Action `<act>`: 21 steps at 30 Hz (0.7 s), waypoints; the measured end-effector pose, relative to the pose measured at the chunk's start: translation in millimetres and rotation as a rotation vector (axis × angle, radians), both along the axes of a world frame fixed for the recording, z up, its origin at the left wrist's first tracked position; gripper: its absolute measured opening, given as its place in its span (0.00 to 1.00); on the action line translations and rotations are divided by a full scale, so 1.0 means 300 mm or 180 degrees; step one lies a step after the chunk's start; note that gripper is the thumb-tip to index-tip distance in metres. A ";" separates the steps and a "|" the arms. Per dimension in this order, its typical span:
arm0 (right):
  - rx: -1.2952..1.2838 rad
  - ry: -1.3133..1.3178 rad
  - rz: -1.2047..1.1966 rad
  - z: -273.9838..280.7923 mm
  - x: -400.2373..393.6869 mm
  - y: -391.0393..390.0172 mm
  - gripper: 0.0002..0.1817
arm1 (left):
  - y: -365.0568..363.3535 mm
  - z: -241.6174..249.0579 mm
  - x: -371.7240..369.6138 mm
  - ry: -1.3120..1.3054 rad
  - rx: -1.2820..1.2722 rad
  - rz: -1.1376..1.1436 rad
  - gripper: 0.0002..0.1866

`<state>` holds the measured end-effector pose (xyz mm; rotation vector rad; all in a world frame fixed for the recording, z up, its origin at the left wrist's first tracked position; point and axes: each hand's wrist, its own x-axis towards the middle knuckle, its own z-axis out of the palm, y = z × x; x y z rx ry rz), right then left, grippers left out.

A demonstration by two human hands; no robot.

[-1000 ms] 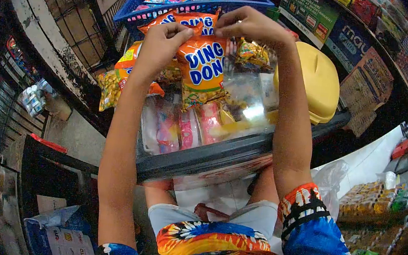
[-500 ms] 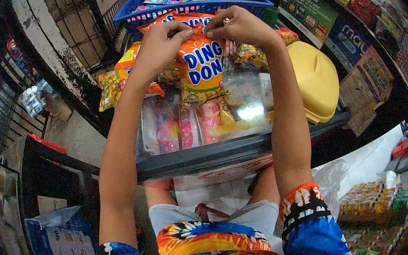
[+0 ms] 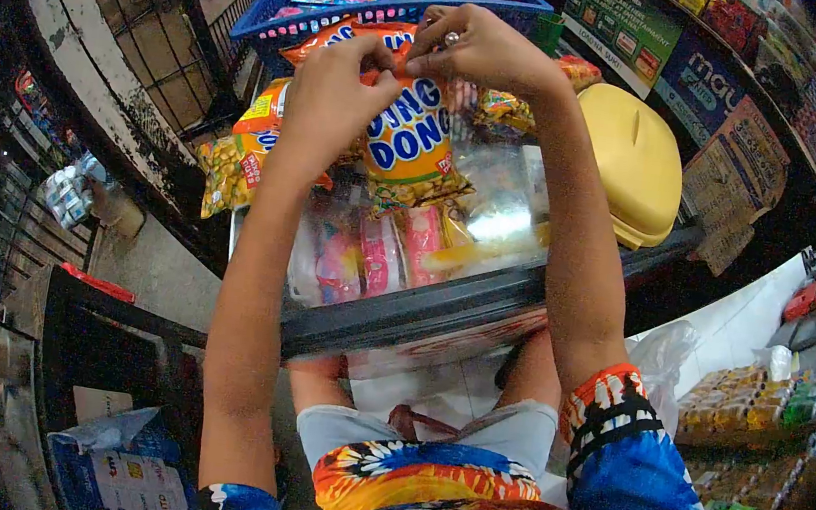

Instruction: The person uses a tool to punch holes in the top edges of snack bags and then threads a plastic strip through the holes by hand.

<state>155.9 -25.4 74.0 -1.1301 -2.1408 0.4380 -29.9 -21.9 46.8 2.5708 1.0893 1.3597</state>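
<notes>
An orange Ding Dong snack bag (image 3: pixel 410 149) hangs upright over the glass-topped counter (image 3: pixel 502 180), nuts showing through its lower part. My left hand (image 3: pixel 342 81) pinches its top edge on the left. On the right, my right hand (image 3: pixel 487 50), with a ring on one finger, pinches the same edge close to the left fingers. Another orange bag (image 3: pixel 337 37) is partly hidden behind my hands. More snack bags (image 3: pixel 231 169) lie left of my left wrist, and a further snack pack (image 3: pixel 505 112) lies beside my right forearm.
A blue plastic basket (image 3: pixel 512 3) with colourful packets stands behind the bags. To the right sits a yellow lidded container (image 3: pixel 630 164). Pink packets (image 3: pixel 378 252) show through the counter glass, above its dark front edge (image 3: pixel 412 306). Shelves of small goods (image 3: pixel 743 404) stand at the lower right.
The held bag's lower end has swung slightly right, and its printed front is more creased near the top. My hands have drawn closer together at the top edge.
</notes>
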 end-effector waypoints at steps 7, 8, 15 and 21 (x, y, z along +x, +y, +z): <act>0.0234 -0.0145 0.0166 -0.008 -0.007 0.005 0.11 | -0.043 0.028 -0.014 0.0688 0.0171 0.0311 0.10; 0.0227 -0.0145 0.0156 -0.006 -0.009 0.001 0.11 | -0.049 0.029 -0.015 0.0859 0.0240 0.0450 0.10; 0.0270 -0.0114 0.0208 -0.004 -0.010 0.001 0.10 | -0.061 0.000 0.012 0.1049 0.0841 0.0717 0.10; -0.0239 -0.0067 -0.0063 0.006 0.001 -0.007 0.11 | -0.034 -0.003 0.006 0.0741 0.0633 0.0475 0.09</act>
